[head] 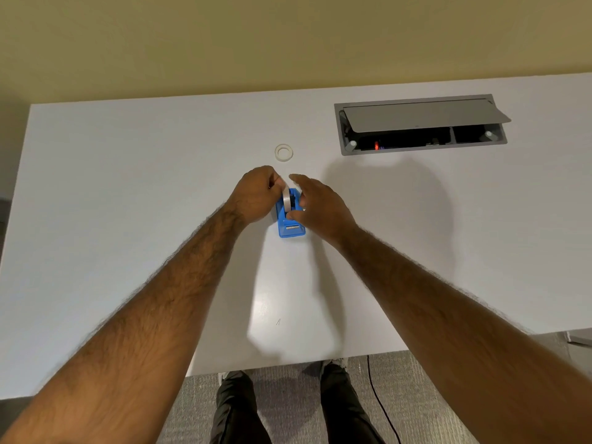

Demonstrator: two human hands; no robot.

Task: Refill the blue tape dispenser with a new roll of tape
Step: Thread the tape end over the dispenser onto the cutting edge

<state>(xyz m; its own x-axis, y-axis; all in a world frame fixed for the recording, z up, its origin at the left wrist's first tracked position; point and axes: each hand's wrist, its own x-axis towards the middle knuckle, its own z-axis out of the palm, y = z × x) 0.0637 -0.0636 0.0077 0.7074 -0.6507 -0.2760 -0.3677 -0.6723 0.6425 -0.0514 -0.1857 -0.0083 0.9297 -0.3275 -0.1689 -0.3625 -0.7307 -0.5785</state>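
The blue tape dispenser [290,224] stands on the white desk [128,187], its cutter end toward me. A roll of clear tape [286,200] sits upright in its cradle. My left hand [256,195] pinches the roll's far upper edge from the left. My right hand [315,205] is on the dispenser's right side, thumb on the body beside the roll and fingers stretched past the far end. A thin, nearly bare white tape ring [283,152] lies flat on the desk just beyond both hands.
A grey cable box [419,125] set into the desk at the back right has its lid propped open. A small scrap [278,322] lies on the desk near me. The desk's front edge is close to my legs, and a black cable [381,405] runs on the floor.
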